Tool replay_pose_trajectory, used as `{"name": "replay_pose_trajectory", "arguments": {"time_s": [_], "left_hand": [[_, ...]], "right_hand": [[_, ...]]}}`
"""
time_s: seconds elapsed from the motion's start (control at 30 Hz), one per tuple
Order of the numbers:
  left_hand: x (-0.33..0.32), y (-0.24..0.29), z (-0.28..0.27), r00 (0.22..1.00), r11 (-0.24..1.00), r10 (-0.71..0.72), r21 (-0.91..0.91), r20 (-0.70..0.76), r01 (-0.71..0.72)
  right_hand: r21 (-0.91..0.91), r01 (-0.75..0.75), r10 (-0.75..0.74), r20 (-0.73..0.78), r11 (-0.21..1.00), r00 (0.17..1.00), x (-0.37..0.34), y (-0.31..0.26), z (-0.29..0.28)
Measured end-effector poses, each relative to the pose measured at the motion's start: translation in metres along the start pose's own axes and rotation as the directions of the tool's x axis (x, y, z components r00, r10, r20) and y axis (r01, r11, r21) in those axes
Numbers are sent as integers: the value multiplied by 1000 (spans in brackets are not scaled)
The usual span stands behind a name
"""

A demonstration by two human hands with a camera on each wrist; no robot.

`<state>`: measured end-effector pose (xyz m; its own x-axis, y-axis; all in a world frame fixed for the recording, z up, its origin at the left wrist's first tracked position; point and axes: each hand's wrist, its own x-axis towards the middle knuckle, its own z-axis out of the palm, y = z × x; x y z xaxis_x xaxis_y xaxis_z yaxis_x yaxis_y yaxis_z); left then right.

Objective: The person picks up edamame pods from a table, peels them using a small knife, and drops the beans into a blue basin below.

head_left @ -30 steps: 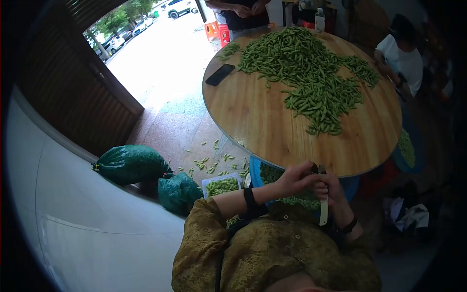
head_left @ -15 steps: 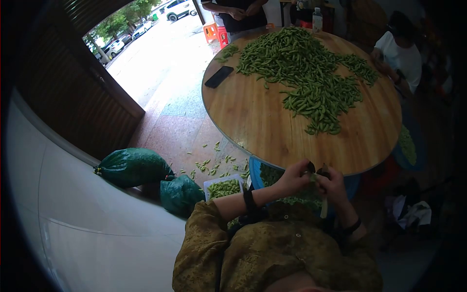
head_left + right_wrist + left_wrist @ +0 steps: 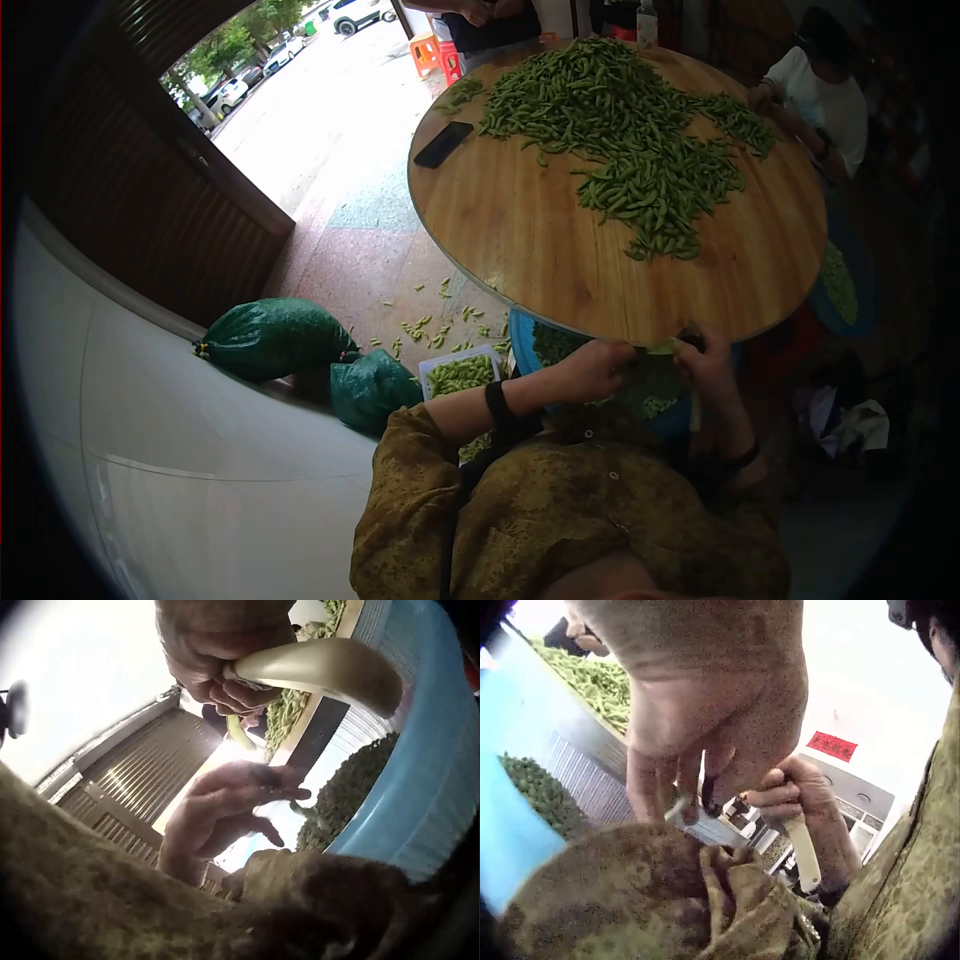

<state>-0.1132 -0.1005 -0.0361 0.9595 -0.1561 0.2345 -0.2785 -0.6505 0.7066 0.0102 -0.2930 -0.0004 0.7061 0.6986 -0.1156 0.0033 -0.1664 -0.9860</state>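
Observation:
My right hand [image 3: 708,362] grips a tool by its curved cream handle [image 3: 330,671], just past the near edge of the table. The tool's working end is hidden in the fingers. A light green bean pod [image 3: 240,735] sticks out at that hand's fingertips. To the left, my left hand [image 3: 598,370] hangs beside it, over the blue tub [image 3: 520,345]. In the right wrist view the left hand's thumb stands apart from its fingers. A blurred pale green piece [image 3: 309,814] shows just beyond those fingertips, above the dark green contents of the tub.
A large heap of green pods [image 3: 620,130] covers the far part of the round wooden table [image 3: 530,260], with a phone [image 3: 443,145] at its left. Beside the tub stands a white basket [image 3: 425,375] of pods. Green sacks [image 3: 275,340] lie by the wall. Two other people are across the table.
My hands were together around the handle and have drawn apart, the left one to the left. A green pod now shows between them. The view has tilted slightly.

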Motion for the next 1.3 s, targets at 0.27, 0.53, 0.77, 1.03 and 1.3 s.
{"name": "replay_pose_trajectory", "arguments": {"time_s": [0.27, 0.53, 0.77, 1.03, 1.3], "left_hand": [[-10, 29, -25, 948, 980, -143, -172, -283, 97], [-14, 7, -122, 974, 849, -208, 510, 85, 137], [129, -82, -60, 952, 891, 4, 434, -305, 135], [135, -86, -73, 943, 927, -261, 217, -207, 305], [76, -33, -74, 850, 561, -525, -737, 36, 377]], "right_hand": [[262, -143, 78, 244, 954, 967, 0, -11, 35], [482, -273, 171, 244, 832, 954, 9, 17, 19], [530, -233, 161, 179, 815, 971, 11, 21, 20], [599, -159, 97, 135, 785, 986, 13, 25, 15], [659, -164, 47, 192, 734, 980, 30, 7, 32]]}}
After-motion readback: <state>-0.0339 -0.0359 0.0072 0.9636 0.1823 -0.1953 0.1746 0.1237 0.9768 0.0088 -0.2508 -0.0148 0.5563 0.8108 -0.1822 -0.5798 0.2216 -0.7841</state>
